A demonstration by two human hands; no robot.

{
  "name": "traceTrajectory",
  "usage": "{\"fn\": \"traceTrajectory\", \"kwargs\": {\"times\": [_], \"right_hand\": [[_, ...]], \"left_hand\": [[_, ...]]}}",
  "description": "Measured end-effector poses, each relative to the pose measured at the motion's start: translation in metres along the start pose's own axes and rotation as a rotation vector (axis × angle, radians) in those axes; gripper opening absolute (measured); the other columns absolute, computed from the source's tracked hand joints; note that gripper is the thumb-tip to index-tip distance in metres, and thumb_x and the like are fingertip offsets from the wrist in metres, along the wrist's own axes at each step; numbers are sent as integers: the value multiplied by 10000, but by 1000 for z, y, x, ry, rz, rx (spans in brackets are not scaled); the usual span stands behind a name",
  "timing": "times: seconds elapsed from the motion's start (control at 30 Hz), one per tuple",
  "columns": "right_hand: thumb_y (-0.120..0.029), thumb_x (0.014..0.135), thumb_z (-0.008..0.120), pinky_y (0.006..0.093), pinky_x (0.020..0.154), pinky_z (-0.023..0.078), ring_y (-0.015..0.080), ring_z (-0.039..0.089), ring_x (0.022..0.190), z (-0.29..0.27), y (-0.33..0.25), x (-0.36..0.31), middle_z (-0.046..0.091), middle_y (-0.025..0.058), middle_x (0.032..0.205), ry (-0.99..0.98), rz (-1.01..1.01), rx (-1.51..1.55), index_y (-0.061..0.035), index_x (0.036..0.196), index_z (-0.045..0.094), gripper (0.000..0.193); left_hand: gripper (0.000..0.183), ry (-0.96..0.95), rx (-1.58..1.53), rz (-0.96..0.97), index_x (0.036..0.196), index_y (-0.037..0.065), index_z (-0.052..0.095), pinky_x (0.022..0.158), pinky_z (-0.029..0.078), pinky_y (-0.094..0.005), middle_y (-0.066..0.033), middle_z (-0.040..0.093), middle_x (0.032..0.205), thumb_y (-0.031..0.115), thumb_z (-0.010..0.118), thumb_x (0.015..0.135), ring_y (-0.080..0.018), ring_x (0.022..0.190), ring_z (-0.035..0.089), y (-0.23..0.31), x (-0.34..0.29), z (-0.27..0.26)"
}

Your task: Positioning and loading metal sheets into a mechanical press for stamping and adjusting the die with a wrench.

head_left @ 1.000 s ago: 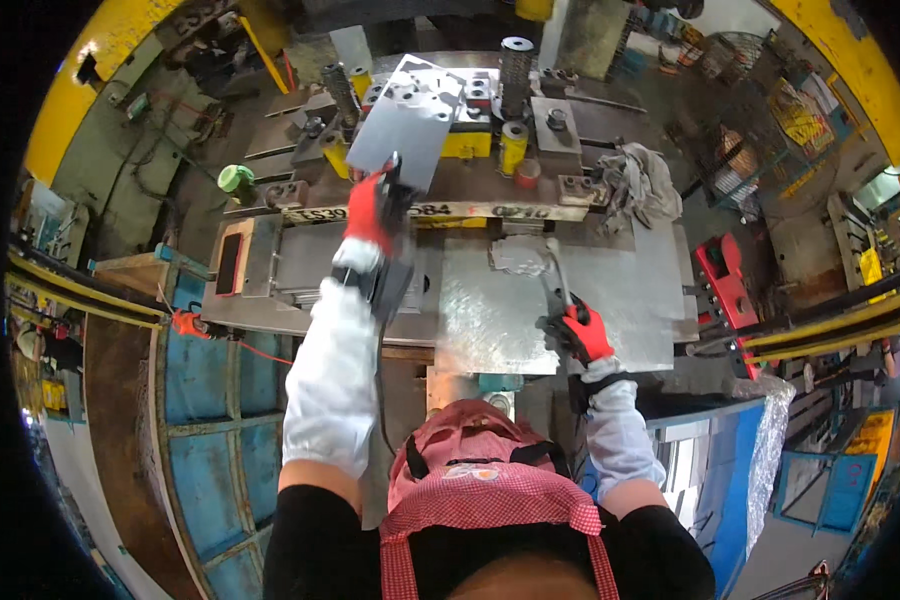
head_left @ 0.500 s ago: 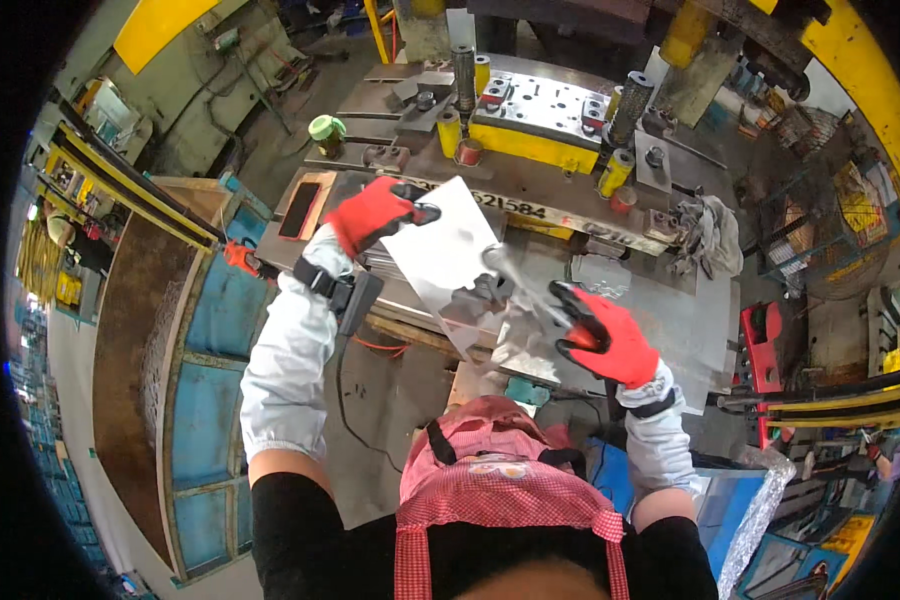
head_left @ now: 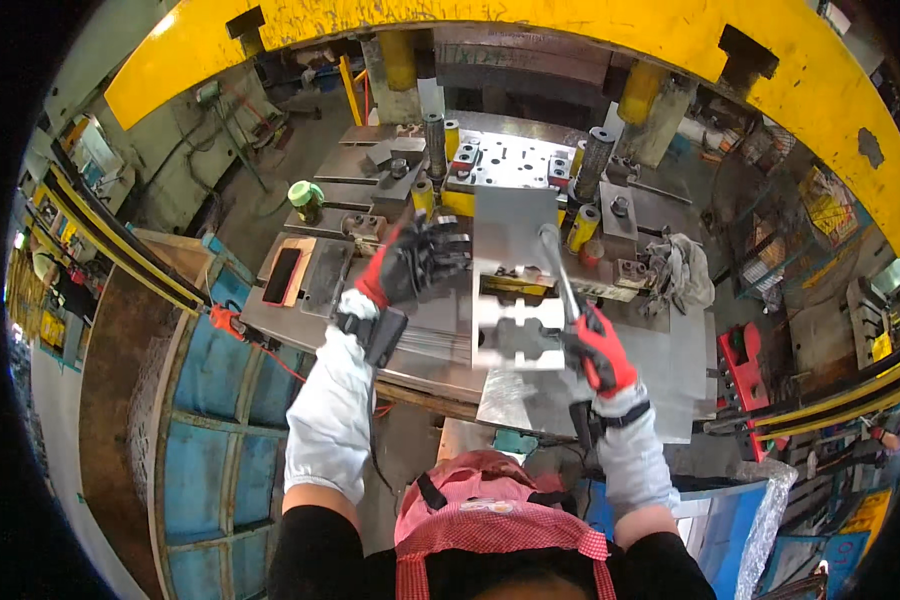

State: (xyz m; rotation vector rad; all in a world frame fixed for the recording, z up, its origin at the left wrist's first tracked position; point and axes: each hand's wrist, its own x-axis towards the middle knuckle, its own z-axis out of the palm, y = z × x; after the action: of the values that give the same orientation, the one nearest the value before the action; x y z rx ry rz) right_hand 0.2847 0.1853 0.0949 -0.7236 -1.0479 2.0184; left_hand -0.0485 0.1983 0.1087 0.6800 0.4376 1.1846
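My right hand [head_left: 608, 358] is wrapped around a grey rod-like tool [head_left: 563, 277], my left hand [head_left: 418, 265] hangs with fingers spread just beside the metal plate [head_left: 510, 228], and that plate stretches away from me toward the hole-dotted die block [head_left: 513, 163].

Flat grey metal sheet [head_left: 515, 222] is kinda smeared. Red-and-black gloved right hand [head_left: 604, 352] beside it hides the bottom of a slim silver metal rod [head_left: 560, 266]; curved yellow steel frame [head_left: 530, 10] beyond the sheet gets cropped.
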Motion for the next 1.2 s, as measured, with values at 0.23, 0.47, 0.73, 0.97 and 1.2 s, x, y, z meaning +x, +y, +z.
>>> {"fn": "traceTrajectory", "kwargs": {"times": [0.23, 0.47, 0.73, 0.97, 1.2], "right_hand": [[-160, 871, 539, 211, 632, 442, 71, 541, 737, -56, -11, 146, 566, -9, 833, -284, -150, -20, -67, 1038, 549, 192], [-198, 806, 610, 231, 470, 402, 69, 510, 560, -30, -14, 177, 533, -24, 663, -55, -70, -302, -88, 933, 565, 174], [-34, 822, 571, 224, 469, 415, 87, 491, 551, -15, 17, 85, 559, 15, 794, 275, -407, -210, -85, 1277, 391, 492], [-37, 806, 552, 243, 433, 430, 96, 515, 547, -156, 145, -53, 573, 35, 790, 892, -502, -319, -101, 1297, 375, 526], [-127, 777, 597, 270, 404, 401, 144, 485, 447, -148, 158, -62, 491, 20, 572, 1008, -585, 83, -86, 860, 471, 156]], "left_hand": [[489, 80, -240, -73, 1210, 30, 468, 851, 479, -384, -145, 579, 1096, 413, 358, 926, -272, 970, 585, -87, 22, 12], [401, 148, -267, 157, 1169, -33, 467, 854, 492, -371, -222, 580, 1038, 269, 316, 952, -323, 945, 592, -95, 59, -9], [372, 257, -115, 269, 1113, -80, 451, 846, 498, -399, -257, 578, 1013, 216, 300, 946, -365, 948, 585, -107, 67, -18], [362, 352, -394, 134, 1091, -50, 445, 757, 540, -419, -259, 582, 989, 265, 342, 945, -384, 900, 598, -103, 77, -12], [298, 333, -289, 133, 1083, -60, 449, 793, 532, -403, -281, 569, 999, 151, 311, 924, -372, 921, 595, -98, 77, -16]]}}
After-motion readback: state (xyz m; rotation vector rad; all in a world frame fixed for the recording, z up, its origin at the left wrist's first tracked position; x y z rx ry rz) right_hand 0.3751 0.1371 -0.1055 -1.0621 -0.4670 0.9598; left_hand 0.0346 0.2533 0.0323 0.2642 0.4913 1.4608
